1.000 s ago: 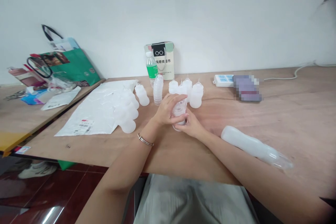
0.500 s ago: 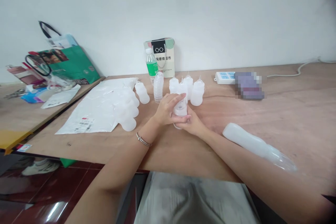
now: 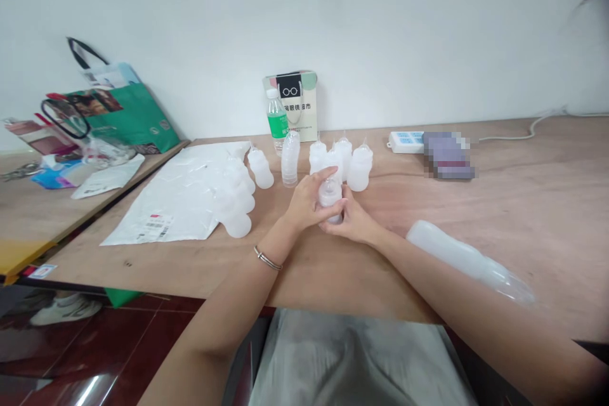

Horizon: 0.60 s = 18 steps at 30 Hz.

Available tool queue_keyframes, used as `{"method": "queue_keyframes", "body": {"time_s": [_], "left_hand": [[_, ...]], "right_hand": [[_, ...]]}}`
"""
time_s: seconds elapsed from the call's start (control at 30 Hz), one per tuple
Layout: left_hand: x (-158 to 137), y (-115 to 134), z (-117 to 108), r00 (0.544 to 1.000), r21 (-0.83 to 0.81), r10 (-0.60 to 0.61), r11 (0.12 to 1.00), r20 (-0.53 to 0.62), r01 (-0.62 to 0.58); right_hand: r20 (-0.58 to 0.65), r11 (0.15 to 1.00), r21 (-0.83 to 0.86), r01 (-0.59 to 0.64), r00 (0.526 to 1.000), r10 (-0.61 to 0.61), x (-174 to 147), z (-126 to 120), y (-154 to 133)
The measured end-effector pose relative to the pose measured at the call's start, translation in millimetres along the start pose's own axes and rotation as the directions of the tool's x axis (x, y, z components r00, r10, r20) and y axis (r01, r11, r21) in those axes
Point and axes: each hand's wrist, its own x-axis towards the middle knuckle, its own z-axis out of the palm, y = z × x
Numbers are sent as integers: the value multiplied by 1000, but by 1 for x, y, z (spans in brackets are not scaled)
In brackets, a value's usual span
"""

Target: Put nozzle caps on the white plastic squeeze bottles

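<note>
Both hands are wrapped around a small translucent white bottle with a clear, ridged top. My left hand grips its upper part, thumb and fingers on either side. Lower down, my right hand holds the body. Just behind stand several similar white bottles with pointed clear tips. To their left is a stack of clear plastic caps. Another white bottle stands at the edge of a white plastic mailer bag, and several white bottles lie piled on that bag's right side.
A long stack of white bottle bodies lies beside my right forearm. At the wall are a water bottle, a paper bag, a power strip and a blurred-out purple object. A green bag stands at left.
The held bottle now stands more upright in my hands, its clear top showing more. My left fingers have shifted slightly around it. The view has moved a little.
</note>
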Motion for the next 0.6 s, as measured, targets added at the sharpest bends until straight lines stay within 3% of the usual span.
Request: {"method": "queue_keyframes", "body": {"time_s": [0.07,0.13,0.27,0.37,0.43,0.5,0.57,0.6], "left_hand": [[-1,0,-1,1000,3,-19,1000,-15,19],[-3,0,-1,999,12,-18,1000,-38,18],[-5,1,-2,998,28,2,1000,-55,0],[-5,4,-3,1000,24,9,1000,-18,-9],[-4,6,-3,1000,8,-1,1000,21,1],[-4,7,-3,998,-7,-24,1000,61,24],[-4,7,-3,994,-16,-34,999,101,36],[-4,6,-2,993,-22,-32,999,117,35]], "right_hand": [[-4,999,-25,25,1000,-25,-1,-4,1],[-85,994,-26,104,991,-105,-3,-9,1],[-356,955,-62,289,888,-292,-2,-20,-10],[-451,938,-154,311,822,-347,-4,-37,-36],[-520,913,-321,252,759,-392,-13,-56,-59],[-566,894,-433,117,736,-371,-34,-80,-75],[-586,849,-501,-169,788,-189,-64,-105,-76],[-569,799,-510,-318,822,-36,-82,-116,-70]]}}
